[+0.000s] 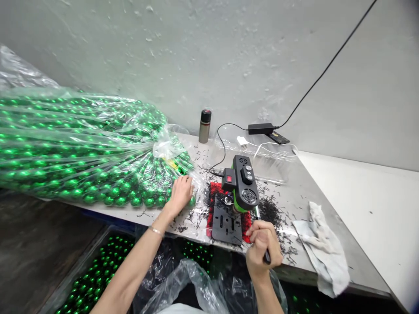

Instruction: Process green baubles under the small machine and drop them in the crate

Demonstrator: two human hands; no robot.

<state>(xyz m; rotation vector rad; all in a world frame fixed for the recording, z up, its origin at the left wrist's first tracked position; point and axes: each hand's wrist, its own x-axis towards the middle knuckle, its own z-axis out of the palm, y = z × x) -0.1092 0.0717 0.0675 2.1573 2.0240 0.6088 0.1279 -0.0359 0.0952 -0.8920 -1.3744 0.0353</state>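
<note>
A clear plastic bag full of shiny green balls [114, 174] lies on the left of the table. At its opening is my left hand [181, 192], fingers curled together near the balls; what they hold is too small to make out. My right hand [264, 246] is wrapped round a tool's black handle [267, 257], whose metal shaft points up toward a small black and green machine [244, 183]. The machine stands over a black slotted base plate [227, 222] on a red mat [209, 226]. Small black bits are strewn around it.
Behind stand a spray can [204, 126], a black power adapter [261, 128] and a white plug [242, 141] with cables. A white cloth [324, 248] hangs over the front edge at right. Below the table, a bin [94, 266] holds more green balls beside clear plastic [193, 279].
</note>
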